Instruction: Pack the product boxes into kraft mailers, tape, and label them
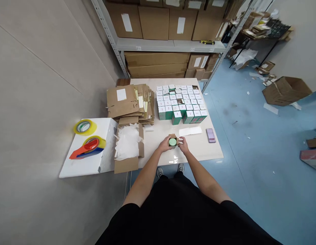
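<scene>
Near the front edge of the table, a small open carton (173,136) stands between my two hands. Its inside is brown, and a jar with a round pale green lid (172,142) fills it. From the left, my left hand (164,144) grips the carton's side. On the opposite side, the fingers of my right hand (183,145) pinch the carton's right edge or flap. Beyond my hands stand rows of white-topped green boxes (176,117), a few of them open at the top. A flat white strip (190,131) lies just past my right hand.
To the left are a carton of white paper (127,143), stacked flattened cardboard (123,100), and a white foam block (83,168) bearing yellow tape (84,127) and a red tape dispenser (83,148). Purple packets (210,135) lie right. Behind the table stands a metal shelf (158,46).
</scene>
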The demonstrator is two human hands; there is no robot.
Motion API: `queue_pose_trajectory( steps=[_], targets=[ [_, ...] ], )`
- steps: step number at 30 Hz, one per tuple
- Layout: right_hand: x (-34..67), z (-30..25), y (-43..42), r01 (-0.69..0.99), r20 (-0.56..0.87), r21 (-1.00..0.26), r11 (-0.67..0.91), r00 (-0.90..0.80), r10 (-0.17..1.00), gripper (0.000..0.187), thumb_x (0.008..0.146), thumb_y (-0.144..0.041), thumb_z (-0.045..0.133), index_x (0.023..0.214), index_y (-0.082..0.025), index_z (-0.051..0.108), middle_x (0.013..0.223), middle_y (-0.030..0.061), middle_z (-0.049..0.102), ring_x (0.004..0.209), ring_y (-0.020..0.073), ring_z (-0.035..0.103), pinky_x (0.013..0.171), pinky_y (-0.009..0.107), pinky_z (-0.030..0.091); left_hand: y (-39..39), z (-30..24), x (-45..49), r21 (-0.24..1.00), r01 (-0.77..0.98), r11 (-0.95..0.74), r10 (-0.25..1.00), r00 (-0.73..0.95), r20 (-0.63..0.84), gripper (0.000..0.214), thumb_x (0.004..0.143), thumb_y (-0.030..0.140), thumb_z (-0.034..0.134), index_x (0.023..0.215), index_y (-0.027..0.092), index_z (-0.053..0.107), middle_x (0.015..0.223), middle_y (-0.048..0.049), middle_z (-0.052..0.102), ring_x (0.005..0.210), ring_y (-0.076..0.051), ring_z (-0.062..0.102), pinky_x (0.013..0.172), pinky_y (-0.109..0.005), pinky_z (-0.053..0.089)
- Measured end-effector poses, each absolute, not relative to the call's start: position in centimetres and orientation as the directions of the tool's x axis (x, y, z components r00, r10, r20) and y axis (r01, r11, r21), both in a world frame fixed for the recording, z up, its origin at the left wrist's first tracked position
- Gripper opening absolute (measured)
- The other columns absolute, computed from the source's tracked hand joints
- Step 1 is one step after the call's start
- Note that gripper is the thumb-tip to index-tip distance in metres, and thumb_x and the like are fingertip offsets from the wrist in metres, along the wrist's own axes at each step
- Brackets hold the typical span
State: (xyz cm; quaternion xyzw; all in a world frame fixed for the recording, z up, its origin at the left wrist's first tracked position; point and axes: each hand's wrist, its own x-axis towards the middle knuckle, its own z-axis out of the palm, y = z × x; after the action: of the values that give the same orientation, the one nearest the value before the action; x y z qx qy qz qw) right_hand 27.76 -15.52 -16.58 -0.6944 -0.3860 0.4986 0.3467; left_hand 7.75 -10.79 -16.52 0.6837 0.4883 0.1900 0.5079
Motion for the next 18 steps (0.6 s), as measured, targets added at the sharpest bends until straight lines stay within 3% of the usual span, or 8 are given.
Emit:
queue_pose_trajectory(
  steps=[5, 8, 13, 18],
  targets=[
    [27.3, -14.7, -14.8, 0.557, -0.343, -0.733, -0.390, 0.193, 0.920, 0.037, 0.085, -0.022, 0.048, 0.118, -0.025, 0.065, 0.123, 0.0022, 0.072, 0.102, 0.0193, 0.068, 0.096, 0.033, 0.053, -10.9, -16.0, 8.1, 0.850, 0.526, -0.025, 0.885, 0.407, -0.226, 0.082, 0.064, 0.022, 0.089, 0.140, 0.024, 0.061, 0.142, -0.0113, 0.063, 0.131, -0.034, 0.059, 0.111, -0.045, 0.047],
    [26.3, -13.2, -14.5, 0.727, -0.318, -0.595, -0.342, 0.178, 0.931, 0.030, 0.089, -0.029, 0.058, 0.115, -0.025, 0.071, 0.130, 0.0053, 0.068, 0.112, 0.0223, 0.066, 0.096, 0.031, 0.050, -11.1, -15.7, 8.2, 0.809, 0.588, -0.010, 0.892, 0.370, -0.259, 0.079, 0.064, 0.024, 0.090, 0.138, 0.025, 0.062, 0.138, -0.0102, 0.065, 0.127, -0.033, 0.061, 0.108, -0.043, 0.048],
    [23.7, -11.9, -13.8, 0.870, -0.371, -0.377, -0.318, 0.173, 0.913, 0.055, 0.076, -0.037, 0.079, 0.127, -0.020, 0.069, 0.140, 0.0152, 0.058, 0.121, 0.0315, 0.063, 0.092, 0.035, 0.053, -11.9, -15.3, 8.5, 0.781, 0.624, 0.002, 0.909, 0.324, -0.262, 0.077, 0.067, 0.017, 0.084, 0.141, 0.023, 0.060, 0.143, -0.0109, 0.063, 0.131, -0.030, 0.060, 0.111, -0.040, 0.047],
    [22.7, -11.9, -12.9, 0.906, -0.375, -0.299, -0.301, 0.178, 0.910, 0.058, 0.073, -0.036, 0.082, 0.125, -0.014, 0.068, 0.151, 0.0226, 0.050, 0.128, 0.0352, 0.059, 0.094, 0.038, 0.054, -12.1, -14.7, 8.6, 0.751, 0.660, -0.025, 0.903, 0.337, -0.267, 0.083, 0.065, 0.013, 0.083, 0.144, 0.022, 0.058, 0.147, -0.0115, 0.061, 0.131, -0.031, 0.061, 0.109, -0.039, 0.049]
  ],
)
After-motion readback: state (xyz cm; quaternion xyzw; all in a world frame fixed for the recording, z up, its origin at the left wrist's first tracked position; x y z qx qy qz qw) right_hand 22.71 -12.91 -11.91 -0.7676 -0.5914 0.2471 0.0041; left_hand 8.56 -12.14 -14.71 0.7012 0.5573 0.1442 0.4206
